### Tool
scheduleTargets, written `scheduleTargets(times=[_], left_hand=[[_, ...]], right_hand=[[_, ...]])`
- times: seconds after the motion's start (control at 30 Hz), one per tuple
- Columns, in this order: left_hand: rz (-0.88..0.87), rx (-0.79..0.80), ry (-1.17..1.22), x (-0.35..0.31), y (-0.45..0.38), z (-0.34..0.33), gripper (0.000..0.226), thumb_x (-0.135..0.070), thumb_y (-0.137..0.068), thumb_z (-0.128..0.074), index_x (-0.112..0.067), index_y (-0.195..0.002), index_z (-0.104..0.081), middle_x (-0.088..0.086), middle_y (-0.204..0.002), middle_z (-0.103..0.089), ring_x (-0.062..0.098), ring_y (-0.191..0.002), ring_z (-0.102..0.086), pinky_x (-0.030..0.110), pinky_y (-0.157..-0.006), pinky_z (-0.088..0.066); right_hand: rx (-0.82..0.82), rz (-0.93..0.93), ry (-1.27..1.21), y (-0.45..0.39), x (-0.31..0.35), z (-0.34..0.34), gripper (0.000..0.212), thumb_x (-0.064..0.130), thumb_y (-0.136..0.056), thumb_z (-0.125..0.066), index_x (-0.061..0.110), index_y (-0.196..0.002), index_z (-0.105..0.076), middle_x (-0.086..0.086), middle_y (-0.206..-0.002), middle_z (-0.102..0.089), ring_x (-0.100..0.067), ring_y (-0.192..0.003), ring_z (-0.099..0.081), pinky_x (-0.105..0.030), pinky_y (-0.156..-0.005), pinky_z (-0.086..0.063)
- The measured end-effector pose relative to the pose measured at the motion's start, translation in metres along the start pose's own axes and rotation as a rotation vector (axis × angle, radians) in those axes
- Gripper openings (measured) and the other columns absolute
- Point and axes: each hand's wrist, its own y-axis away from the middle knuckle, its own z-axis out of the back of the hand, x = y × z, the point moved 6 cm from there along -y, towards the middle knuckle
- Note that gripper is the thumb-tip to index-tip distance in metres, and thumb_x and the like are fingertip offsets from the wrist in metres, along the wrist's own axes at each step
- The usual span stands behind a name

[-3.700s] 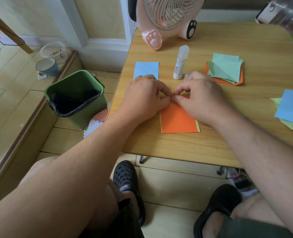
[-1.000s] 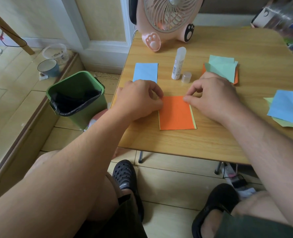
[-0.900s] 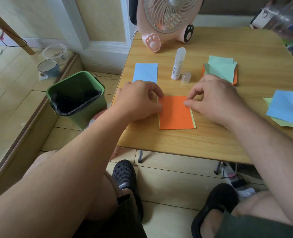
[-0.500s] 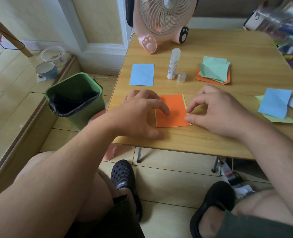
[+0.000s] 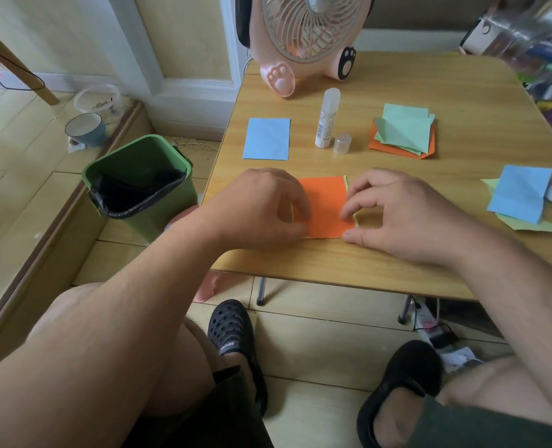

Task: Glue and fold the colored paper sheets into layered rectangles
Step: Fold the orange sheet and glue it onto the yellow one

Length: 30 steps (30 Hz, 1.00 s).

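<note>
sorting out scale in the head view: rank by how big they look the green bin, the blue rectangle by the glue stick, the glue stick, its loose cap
1. green bin
2. blue rectangle
3. glue stick
4. loose cap

The bin stands on the floor, not the table, so its lead is partly unsure.

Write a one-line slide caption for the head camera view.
Both hands, left and right, press an orange rectangle on the wooden table, glue stick uncapped behind.
</note>
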Motion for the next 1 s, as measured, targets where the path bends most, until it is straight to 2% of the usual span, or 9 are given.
scheduleTargets(times=[0.07,0.27,0.4,0.47,0.53,0.57,0.63,0.73,1.0], left_hand=[[-0.003,0.01,-0.013,0.0,0.0,0.0,0.007,-0.032,-0.08,-0.079,-0.031,-0.088,-0.081,-0.012,-0.103,-0.072,0.005,-0.088,-0.061,0.011,-0.079,-0.042],[-0.042,0.035,-0.025,-0.001,0.002,0.0,0.011,-0.029,-0.088,-0.078,-0.025,-0.096,-0.083,-0.011,-0.113,-0.069,-0.004,-0.095,-0.049,-0.006,-0.083,-0.026],[-0.038,0.053,-0.003,0.002,0.003,-0.002,0.012,-0.03,-0.092,-0.074,-0.023,-0.099,-0.08,-0.009,-0.119,-0.067,0.0,-0.102,-0.05,-0.006,-0.086,-0.023],[-0.016,0.038,0.004,0.005,0.003,-0.004,0.012,-0.031,-0.094,-0.072,-0.022,-0.098,-0.079,-0.009,-0.12,-0.065,0.004,-0.104,-0.053,-0.004,-0.086,-0.024],[0.01,0.024,0.006,0.007,0.002,-0.006,0.013,-0.031,-0.095,-0.069,-0.021,-0.098,-0.077,-0.009,-0.122,-0.064,0.008,-0.106,-0.055,0.002,-0.085,-0.028],[0.023,0.022,0.004,0.008,0.002,-0.007,0.014,-0.031,-0.096,-0.069,-0.02,-0.098,-0.077,-0.008,-0.123,-0.063,0.008,-0.107,-0.054,0.007,-0.084,-0.029],[0.041,0.024,0.003,0.009,0.001,-0.009,0.014,-0.031,-0.096,-0.068,-0.02,-0.098,-0.076,-0.007,-0.125,-0.063,0.008,-0.105,-0.052,0.007,-0.083,-0.028],[0.052,0.015,0.003,0.009,0.0,-0.01,0.014,-0.032,-0.095,-0.068,-0.02,-0.097,-0.076,-0.006,-0.124,-0.062,0.005,-0.098,-0.048,-0.004,-0.08,-0.024],[0.063,-0.015,0.007,0.009,0.001,-0.009,0.011,-0.03,-0.093,-0.07,-0.021,-0.091,-0.076,-0.008,-0.119,-0.062,0.003,-0.088,-0.049,-0.004,-0.078,-0.027]], right_hand=[[-0.014,0.024,-0.001,0.0,0.001,0.0,0.011,0.039,-0.082,-0.083,0.037,-0.092,-0.08,0.017,-0.116,-0.061,-0.006,-0.118,-0.052,-0.024,-0.103,-0.036],[-0.027,0.059,0.003,-0.001,0.003,0.0,0.005,0.036,-0.087,-0.076,0.034,-0.089,-0.081,0.015,-0.112,-0.063,-0.009,-0.116,-0.054,-0.027,-0.104,-0.037],[-0.006,0.067,0.017,-0.001,0.003,-0.002,0.003,0.034,-0.088,-0.077,0.034,-0.09,-0.08,0.015,-0.113,-0.062,-0.011,-0.118,-0.052,-0.022,-0.1,-0.033],[0.004,0.073,0.017,-0.001,0.004,-0.002,0.008,0.039,-0.087,-0.075,0.035,-0.09,-0.08,0.015,-0.113,-0.061,-0.01,-0.117,-0.05,-0.014,-0.096,-0.03],[0.003,0.091,0.022,-0.002,0.006,-0.004,0.012,0.042,-0.086,-0.073,0.034,-0.091,-0.081,0.015,-0.112,-0.061,-0.009,-0.114,-0.048,-0.004,-0.092,-0.025],[-0.006,0.099,0.021,-0.002,0.006,-0.004,0.013,0.043,-0.086,-0.073,0.034,-0.091,-0.081,0.015,-0.111,-0.061,-0.009,-0.113,-0.048,-0.003,-0.092,-0.025],[-0.04,0.102,0.001,-0.003,0.007,-0.004,0.016,0.047,-0.085,-0.072,0.035,-0.09,-0.08,0.016,-0.109,-0.062,-0.009,-0.112,-0.049,-0.01,-0.094,-0.03],[-0.09,0.1,-0.027,-0.006,0.01,-0.006,0.02,0.053,-0.084,-0.069,0.037,-0.09,-0.08,0.018,-0.106,-0.062,-0.011,-0.111,-0.051,-0.029,-0.096,-0.039],[-0.073,0.092,-0.016,-0.014,0.013,-0.015,0.011,0.045,-0.088,-0.071,0.037,-0.089,-0.079,0.019,-0.107,-0.059,-0.014,-0.111,-0.045,-0.049,-0.099,-0.045]])
